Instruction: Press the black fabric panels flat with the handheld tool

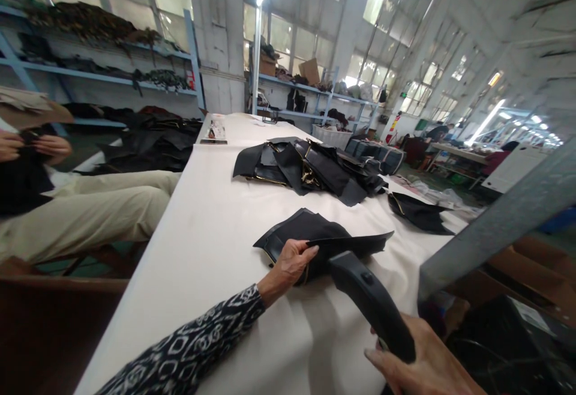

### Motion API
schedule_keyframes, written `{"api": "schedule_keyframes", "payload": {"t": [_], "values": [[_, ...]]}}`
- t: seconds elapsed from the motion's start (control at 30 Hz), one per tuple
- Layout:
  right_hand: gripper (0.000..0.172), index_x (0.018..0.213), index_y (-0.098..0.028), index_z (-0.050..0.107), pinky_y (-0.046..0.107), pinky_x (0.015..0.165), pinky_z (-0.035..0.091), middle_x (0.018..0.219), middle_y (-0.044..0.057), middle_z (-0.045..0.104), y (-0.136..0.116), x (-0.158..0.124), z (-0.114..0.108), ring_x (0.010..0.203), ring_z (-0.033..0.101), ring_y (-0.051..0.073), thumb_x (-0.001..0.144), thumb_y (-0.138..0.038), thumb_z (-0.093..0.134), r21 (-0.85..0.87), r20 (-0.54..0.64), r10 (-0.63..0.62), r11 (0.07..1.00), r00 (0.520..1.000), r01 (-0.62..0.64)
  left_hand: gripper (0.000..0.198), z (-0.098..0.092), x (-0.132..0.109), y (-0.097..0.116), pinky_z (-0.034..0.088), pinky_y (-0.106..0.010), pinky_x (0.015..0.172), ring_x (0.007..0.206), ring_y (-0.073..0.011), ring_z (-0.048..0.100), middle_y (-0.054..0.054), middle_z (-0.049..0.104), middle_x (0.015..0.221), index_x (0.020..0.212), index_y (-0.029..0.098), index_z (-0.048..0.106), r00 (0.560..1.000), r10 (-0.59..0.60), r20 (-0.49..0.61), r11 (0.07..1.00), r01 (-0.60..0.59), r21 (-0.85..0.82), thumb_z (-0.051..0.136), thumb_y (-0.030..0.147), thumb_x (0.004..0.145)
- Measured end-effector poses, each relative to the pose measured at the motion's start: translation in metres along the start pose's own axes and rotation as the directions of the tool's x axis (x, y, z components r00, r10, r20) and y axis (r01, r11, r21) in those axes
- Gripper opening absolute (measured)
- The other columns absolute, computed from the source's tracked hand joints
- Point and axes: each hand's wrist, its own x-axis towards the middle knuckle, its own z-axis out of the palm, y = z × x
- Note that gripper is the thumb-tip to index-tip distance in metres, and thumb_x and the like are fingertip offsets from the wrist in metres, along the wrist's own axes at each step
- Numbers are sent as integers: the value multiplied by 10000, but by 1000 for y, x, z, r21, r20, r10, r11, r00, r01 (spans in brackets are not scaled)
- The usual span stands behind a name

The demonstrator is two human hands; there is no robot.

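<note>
My left hand (292, 264) pinches the raised edge of a black fabric-and-leather piece (310, 227) over the white table (202, 251). Part of a gold zipper shows along that piece's left side. In my right hand (418, 353) is a black handheld tool (373, 305), with a small button on its upper face. Its blunt head points at the lifted flap and appears close to it; whether the two touch I cannot tell. Beyond the piece lies a heap of similar black pieces (310, 167) with gold zippers. One more black piece (420, 212) rests at the table's right edge.
A slanting grey metal post (495, 209) stands close on the right, with cardboard boxes (531, 275) behind it. At left another person (90, 203) sits handling black material. A small tray (215, 129) is at the table's far left corner. Blue shelves (108, 71) line the wall.
</note>
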Motion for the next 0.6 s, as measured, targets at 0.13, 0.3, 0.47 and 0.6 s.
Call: {"api": "schedule_keyframes", "payload": {"t": [0.13, 0.3, 0.47, 0.6], "values": [[134, 784, -157, 467, 196, 411, 381, 385, -87, 481, -11, 21, 1, 359, 471, 100, 723, -262, 522, 100, 17, -33, 995, 999, 31, 331, -2, -2, 0, 347, -203, 514, 534, -81, 442, 11, 530, 594, 733, 96, 644, 995, -7, 101, 996, 16, -85, 566, 416, 770], [146, 772, -153, 484, 200, 421, 375, 397, -70, 511, -17, 49, -4, 374, 492, 106, 748, -287, 538, 120, -18, -101, 988, 995, 102, 270, -5, -14, 2, 399, -215, 570, 600, -104, 501, -2, 576, 678, 874, 108, 629, 972, 40, 231, 999, -47, 25, 493, 335, 821], [210, 698, -163, 488, 208, 408, 383, 400, -51, 525, -7, 65, -5, 378, 492, 113, 742, -356, 556, 144, 7, -69, 987, 998, 67, 194, 8, -32, -16, 429, -293, 757, 805, -167, 539, -38, 622, 832, 916, 152, 612, 888, 257, 380, 657, -450, 606, 554, 145, 731], [278, 703, -166, 508, 231, 431, 408, 416, -27, 560, 9, 51, -14, 397, 528, 140, 715, -435, 577, 97, -46, 5, 995, 999, -1, 125, 12, -34, -37, 372, -383, 906, 1005, -218, 479, -75, 591, 998, 905, 149, 586, 775, 351, 525, 225, -614, 756, 499, 150, 816]]}}
